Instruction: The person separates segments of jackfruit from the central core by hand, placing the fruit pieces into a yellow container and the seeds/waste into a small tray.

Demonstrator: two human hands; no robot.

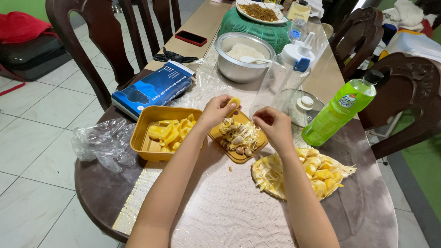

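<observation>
My left hand holds a yellow jackfruit pod above a flat yellow lid that carries seeds and pale fibres. My right hand hovers just right of that lid with fingertips pinched together; whether it holds a strand I cannot tell. A yellow rectangular container with several cleaned pods sits left of the lid, under my left forearm. An opened jackfruit piece lies on the table to the right of my right forearm.
A steel bowl of white rice with a spoon, a clear jug, a green bottle, a blue box, crumpled plastic gloves, a phone, a green basket with a noodle plate. Dark wooden chairs surround the table.
</observation>
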